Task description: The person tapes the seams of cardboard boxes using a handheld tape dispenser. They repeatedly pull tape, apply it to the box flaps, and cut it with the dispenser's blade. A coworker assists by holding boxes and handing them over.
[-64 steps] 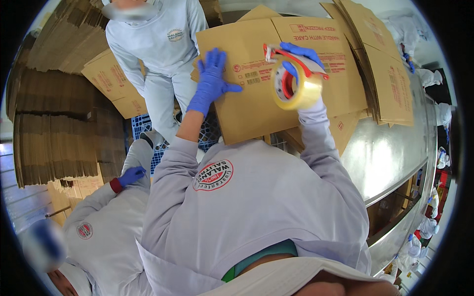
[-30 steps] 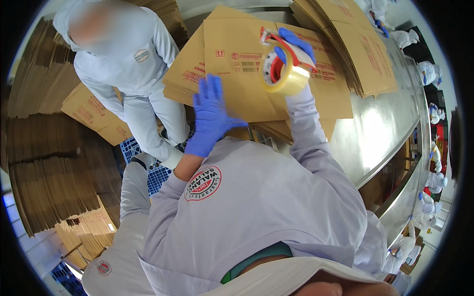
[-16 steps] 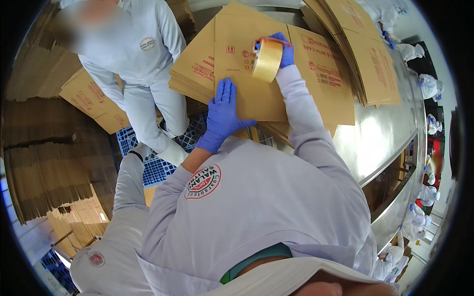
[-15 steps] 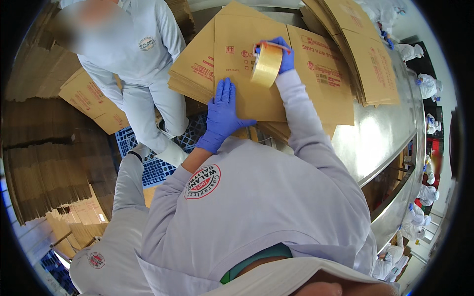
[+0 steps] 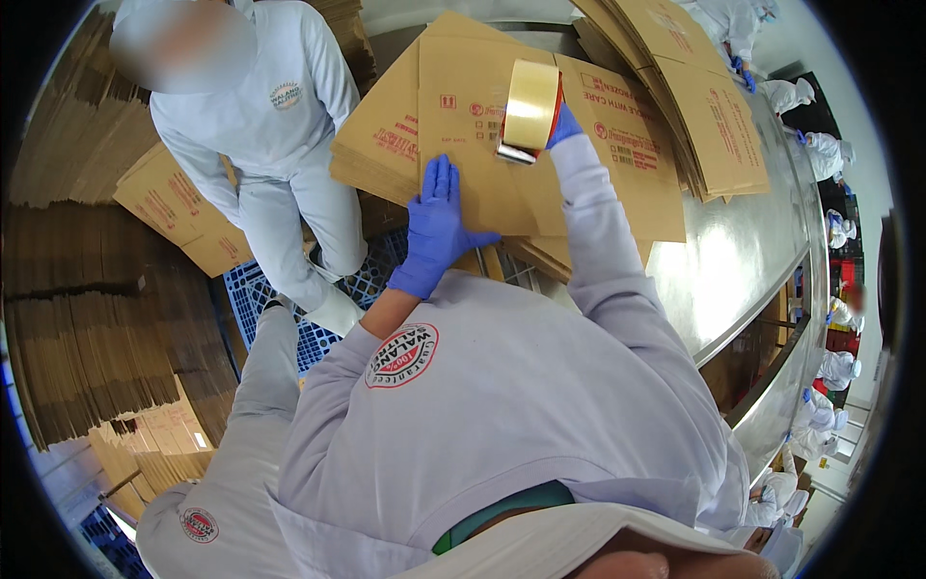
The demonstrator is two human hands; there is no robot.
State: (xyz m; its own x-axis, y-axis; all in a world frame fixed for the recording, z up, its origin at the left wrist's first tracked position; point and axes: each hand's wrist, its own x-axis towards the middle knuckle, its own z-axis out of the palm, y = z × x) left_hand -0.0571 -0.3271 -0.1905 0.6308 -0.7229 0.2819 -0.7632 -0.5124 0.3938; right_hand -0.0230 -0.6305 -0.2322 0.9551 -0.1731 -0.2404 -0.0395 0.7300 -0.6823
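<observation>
My left hand (image 5: 435, 230), in a blue glove, lies flat with fingers stretched out over the near left edge of a flattened cardboard box (image 5: 453, 72). In my right hand (image 5: 566, 125), also gloved in blue, is a tape dispenser (image 5: 518, 152) with a wide roll of yellowish clear tape (image 5: 531, 104). My right fingers are mostly behind the roll. The dispenser is over the middle of the box, its metal end toward me; whether it touches the cardboard I cannot tell. More flat boxes lie beneath this one.
A leaning stack of flat boxes (image 5: 709, 116) stands at the right on the steel table (image 5: 719, 280). A person in white (image 5: 241, 77) stands at the left, near blue pallets (image 5: 313, 343) and tall piles of cardboard (image 5: 87, 318). Several people work along the far right.
My right hand has turned the tape dispenser, so its metal end now points toward me instead of away. My left hand has stayed almost in place on the cardboard.
</observation>
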